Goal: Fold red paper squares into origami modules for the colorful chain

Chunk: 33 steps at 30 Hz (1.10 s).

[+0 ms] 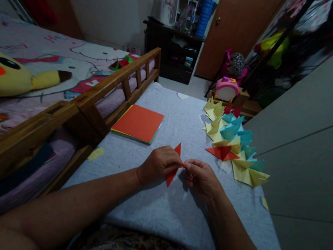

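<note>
Between my two hands is a folded red paper piece (171,177), its pointed ends sticking out above and below my fingers. My left hand (162,162) is closed around its middle. With thumb and fingertips, my right hand (202,177) pinches a small red tip of the same paper. My fingers hide the centre folds. Up and to the left lies a stack of square coloured paper (139,122), an orange-red sheet on top. Folded paper cranes (248,172) in yellow, blue and red stand in rows to the right of my right hand.
A pale blue cloth (182,118) covers the surface under my hands. The wooden bed rail (97,97) runs along the left, with a yellow plush toy (15,77) beyond it. A grey cabinet (310,157) borders the right side. A pink toy case (227,88) stands past the far edge.
</note>
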Each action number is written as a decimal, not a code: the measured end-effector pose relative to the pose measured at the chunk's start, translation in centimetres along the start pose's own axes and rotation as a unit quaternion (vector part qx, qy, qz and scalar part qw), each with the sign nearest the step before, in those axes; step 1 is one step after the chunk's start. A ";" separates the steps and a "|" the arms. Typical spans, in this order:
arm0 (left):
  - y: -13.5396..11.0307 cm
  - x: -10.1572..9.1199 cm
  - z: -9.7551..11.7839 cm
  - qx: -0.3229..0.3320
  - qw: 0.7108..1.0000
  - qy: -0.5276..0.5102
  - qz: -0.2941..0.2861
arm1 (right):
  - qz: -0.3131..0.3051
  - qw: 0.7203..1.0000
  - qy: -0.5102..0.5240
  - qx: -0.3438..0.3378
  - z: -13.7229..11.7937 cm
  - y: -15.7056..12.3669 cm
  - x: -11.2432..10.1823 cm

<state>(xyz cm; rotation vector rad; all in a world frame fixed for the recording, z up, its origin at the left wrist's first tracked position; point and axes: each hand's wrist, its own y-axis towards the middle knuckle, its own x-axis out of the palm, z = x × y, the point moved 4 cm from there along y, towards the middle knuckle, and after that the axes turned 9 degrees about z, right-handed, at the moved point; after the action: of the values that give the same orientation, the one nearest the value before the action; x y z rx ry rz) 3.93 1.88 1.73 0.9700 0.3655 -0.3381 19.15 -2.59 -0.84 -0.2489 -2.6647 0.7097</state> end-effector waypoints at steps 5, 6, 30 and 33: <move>0.0 0.0 0.0 -0.010 1.000 -0.022 -0.012 | 0.006 1.000 -0.003 -0.007 0.1 0.1 0.0; 0.0 0.1 0.0 -0.017 0.999 -0.029 -0.015 | 0.002 1.000 -0.002 -0.003 0.1 0.1 0.0; 0.0 0.1 -1.5 -0.175 0.980 -0.100 -0.009 | 0.046 0.846 -0.286 -0.448 -1.9 -1.6 0.8; 0.0 0.1 -1.5 -0.173 0.980 -0.100 -0.006 | 0.051 0.851 -0.283 -0.439 -1.9 -1.4 0.6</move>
<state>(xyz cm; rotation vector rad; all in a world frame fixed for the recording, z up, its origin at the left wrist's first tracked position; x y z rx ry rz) 3.80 3.17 0.88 0.5860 0.2359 -0.3659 19.25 -2.78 1.64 -0.4701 -3.3834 -0.5841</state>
